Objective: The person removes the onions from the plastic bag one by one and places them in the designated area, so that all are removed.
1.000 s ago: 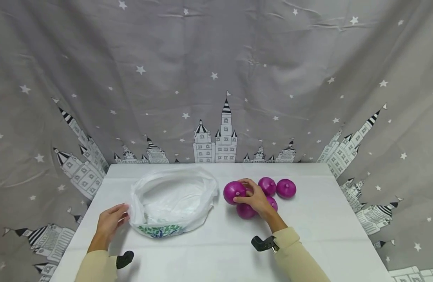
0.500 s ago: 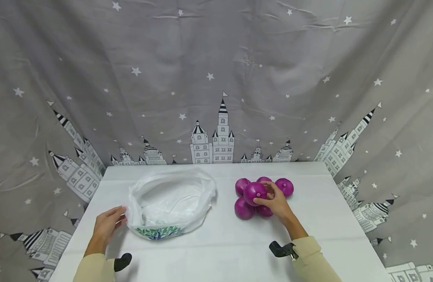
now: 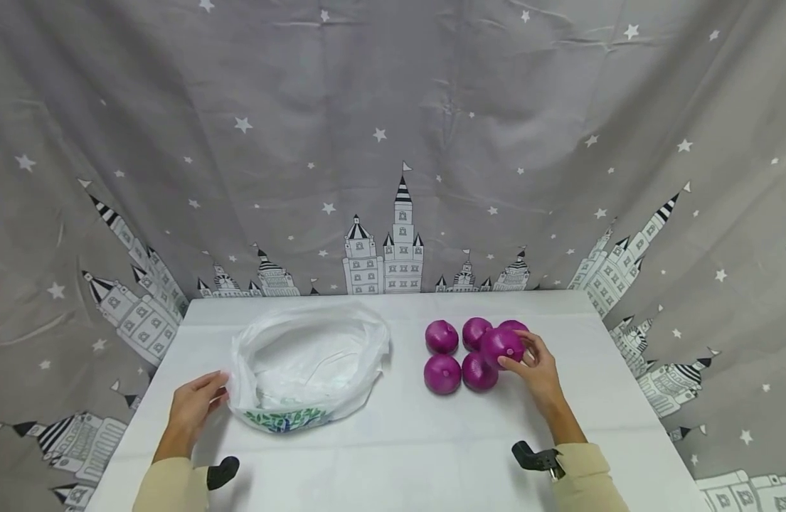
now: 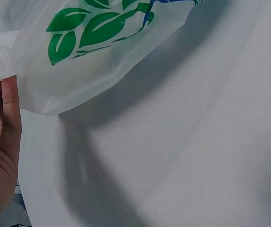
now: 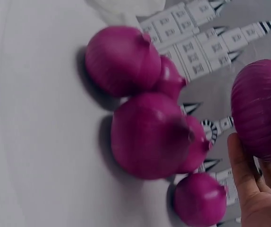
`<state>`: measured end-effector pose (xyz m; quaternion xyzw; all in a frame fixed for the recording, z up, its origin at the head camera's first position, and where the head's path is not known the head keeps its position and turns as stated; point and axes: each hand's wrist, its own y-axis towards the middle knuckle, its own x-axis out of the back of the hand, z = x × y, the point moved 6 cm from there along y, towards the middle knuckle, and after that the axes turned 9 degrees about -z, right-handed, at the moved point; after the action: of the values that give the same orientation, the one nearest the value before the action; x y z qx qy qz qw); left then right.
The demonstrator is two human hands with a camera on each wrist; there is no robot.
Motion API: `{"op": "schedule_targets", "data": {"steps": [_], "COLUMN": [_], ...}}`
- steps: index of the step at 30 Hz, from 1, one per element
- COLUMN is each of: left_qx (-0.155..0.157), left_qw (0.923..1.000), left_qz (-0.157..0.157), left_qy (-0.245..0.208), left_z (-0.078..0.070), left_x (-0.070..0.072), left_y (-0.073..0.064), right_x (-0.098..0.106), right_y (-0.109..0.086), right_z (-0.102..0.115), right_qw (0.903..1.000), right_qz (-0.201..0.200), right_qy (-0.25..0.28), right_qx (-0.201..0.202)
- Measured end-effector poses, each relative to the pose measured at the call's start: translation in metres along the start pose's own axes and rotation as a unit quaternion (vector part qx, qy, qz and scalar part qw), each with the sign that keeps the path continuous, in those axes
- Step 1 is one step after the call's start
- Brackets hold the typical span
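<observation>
My right hand (image 3: 538, 370) grips a purple onion (image 3: 501, 346), held above the right side of a group of several more onions on the table. In the right wrist view the held onion (image 5: 260, 111) sits between fingers and thumb, apart from the onions (image 5: 149, 135) below it. On the left, a white plastic bag (image 3: 360, 405) with a green leaf print lies with its mouth spread wide. My left hand (image 3: 194, 409) pinches the bag's left edge; in the left wrist view the fingertips (image 4: 9, 87) are at the plastic, beside the leaf print (image 4: 102, 28).
The onions on the table stand close together, in a front row (image 3: 442, 375) and a back row (image 3: 442, 336). A white cloth (image 3: 393, 462) covers the table. Behind it hangs a grey curtain (image 3: 393, 92) with stars and castles.
My right hand has moved to the right with its onion, from near the bag across the group to its right side. The left hand stays at the bag's edge.
</observation>
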<state>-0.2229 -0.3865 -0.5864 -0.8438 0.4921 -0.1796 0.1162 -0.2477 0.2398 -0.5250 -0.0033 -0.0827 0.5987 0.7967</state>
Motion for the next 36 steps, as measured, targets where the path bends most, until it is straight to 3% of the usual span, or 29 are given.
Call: {"op": "schedule_targets", "data": {"steps": [8, 13, 17, 19, 26, 33, 36], "left_qx": [0.011, 0.007, 0.025, 0.020, 0.016, -0.005, 0.000], "left_qw": [0.9990, 0.9991, 0.9992, 0.9995, 0.9998, 0.9994, 0.9991], "left_qz": [-0.014, -0.020, -0.023, -0.005, 0.007, -0.008, -0.018], "left_qy": [0.042, 0.038, 0.024, 0.023, -0.007, 0.033, 0.038], "left_z": [-0.016, -0.010, -0.002, -0.002, 0.002, 0.017, 0.020], "left_x": [-0.008, -0.004, 0.000, -0.001, 0.000, 0.000, -0.001], "left_y": [-0.021, -0.016, -0.010, -0.010, -0.004, 0.017, 0.021], "right_x": [0.021, 0.031, 0.037, 0.039, 0.040, 0.036, 0.034], "right_y": [-0.002, -0.002, 0.000, 0.000, -0.001, -0.002, 0.000], "right_z": [-0.014, -0.032, -0.046, -0.053, -0.071, -0.079, -0.081], "right_qw": [0.9988, 0.9957, 0.9939, 0.9934, 0.9906, 0.9885, 0.9888], "right_qz": [-0.038, -0.071, -0.078, -0.080, -0.094, -0.113, -0.117], "right_qy": [-0.016, -0.030, -0.040, -0.038, -0.048, -0.045, -0.040], "right_qx": [-0.025, -0.052, -0.067, -0.074, -0.086, -0.090, -0.084]}}
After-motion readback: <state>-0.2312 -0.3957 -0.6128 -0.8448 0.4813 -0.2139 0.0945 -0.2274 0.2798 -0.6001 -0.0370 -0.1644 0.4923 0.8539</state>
